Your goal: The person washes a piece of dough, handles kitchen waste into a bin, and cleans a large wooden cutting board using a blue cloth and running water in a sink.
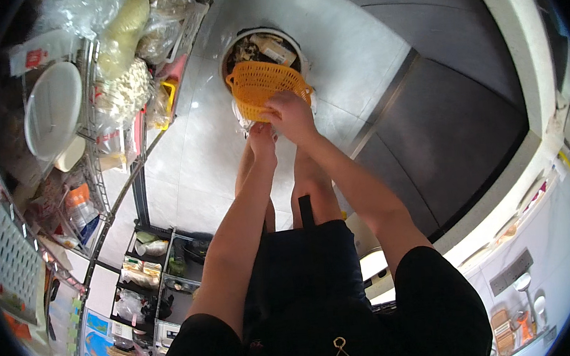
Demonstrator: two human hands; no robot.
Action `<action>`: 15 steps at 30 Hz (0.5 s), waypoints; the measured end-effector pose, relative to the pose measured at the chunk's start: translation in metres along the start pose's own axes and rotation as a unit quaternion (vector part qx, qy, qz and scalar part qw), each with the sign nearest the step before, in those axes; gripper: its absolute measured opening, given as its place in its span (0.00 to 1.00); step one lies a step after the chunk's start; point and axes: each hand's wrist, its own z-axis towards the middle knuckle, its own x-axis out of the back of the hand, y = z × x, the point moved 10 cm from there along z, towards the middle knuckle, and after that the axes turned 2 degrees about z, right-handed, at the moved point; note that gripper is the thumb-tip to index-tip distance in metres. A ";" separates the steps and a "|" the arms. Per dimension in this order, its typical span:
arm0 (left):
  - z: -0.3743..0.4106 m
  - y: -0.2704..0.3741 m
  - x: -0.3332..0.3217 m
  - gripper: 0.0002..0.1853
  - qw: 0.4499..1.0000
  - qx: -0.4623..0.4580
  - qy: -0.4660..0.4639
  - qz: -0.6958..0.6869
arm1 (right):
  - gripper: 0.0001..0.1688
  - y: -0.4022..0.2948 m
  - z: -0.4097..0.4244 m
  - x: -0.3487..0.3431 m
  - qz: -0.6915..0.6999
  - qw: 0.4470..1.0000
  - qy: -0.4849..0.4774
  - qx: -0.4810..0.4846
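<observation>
An orange perforated plastic basket [268, 86] is tilted over the near part of a round bin [297, 51], which holds dark waste and a crumpled package [273, 49]. My right hand [291, 115] grips the near rim of the basket, its fingers reaching over the edge. Just below the rim, close to my right hand, is my left hand [262, 139], its fingers bent together; whether it pinches the basket or something pale under it I cannot tell. The inside of the basket shows no contents that I can make out.
A wire shelf rack [96, 142] with bagged food and a white oval basin [54, 111] stands on the left. Black storage bins [143, 259] with packages are at the lower left. Dark cabinet panels [447, 130] and a pale counter edge [514, 160] run along the right.
</observation>
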 end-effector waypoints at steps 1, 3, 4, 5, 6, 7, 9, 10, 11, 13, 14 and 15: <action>-0.010 0.001 -0.003 0.07 1.000 0.010 -0.023 0.009 | 0.11 -0.011 -0.006 0.009 0.003 1.000 -0.001 0.007; -0.034 0.007 -0.008 0.08 0.997 0.030 -0.066 0.033 | 0.09 -0.033 -0.019 0.031 0.012 1.000 -0.001 0.019; -0.054 0.013 -0.012 0.08 0.998 0.019 -0.055 0.025 | 0.08 -0.042 -0.025 0.047 0.006 1.000 0.012 0.025; -0.070 0.017 -0.017 0.10 0.998 0.034 -0.060 0.001 | 0.08 -0.050 -0.031 0.064 -0.001 0.999 0.025 0.031; -0.078 0.013 -0.008 0.12 0.997 0.046 -0.055 -0.026 | 0.07 -0.068 -0.037 0.080 0.002 0.999 0.032 0.042; -0.086 0.008 -0.003 0.13 0.995 0.058 -0.052 -0.056 | 0.07 -0.083 -0.044 0.097 0.005 0.998 0.037 0.047; -0.111 0.008 -0.020 0.13 0.987 0.086 -0.086 -0.106 | 0.07 -0.105 -0.059 0.140 -0.003 0.997 0.064 0.052; -0.124 0.011 -0.034 0.12 0.980 0.093 -0.107 -0.136 | 0.07 -0.117 -0.066 0.166 -0.007 0.994 0.088 0.059; -0.135 0.014 -0.049 0.12 0.973 0.102 -0.128 -0.164 | 0.07 -0.130 -0.075 0.192 -0.009 0.992 0.111 0.064; -0.187 0.045 -0.105 0.13 0.967 0.112 -0.147 -0.177 | 0.07 -0.155 -0.088 0.256 -0.022 0.983 0.168 0.075; -0.219 0.062 -0.133 0.14 0.964 0.119 -0.152 -0.182 | 0.08 -0.168 -0.094 0.289 -0.025 0.977 0.194 0.084; -0.247 0.084 -0.165 0.15 0.952 0.109 -0.204 -0.200 | 0.08 -0.181 -0.100 0.322 -0.028 0.972 0.216 0.094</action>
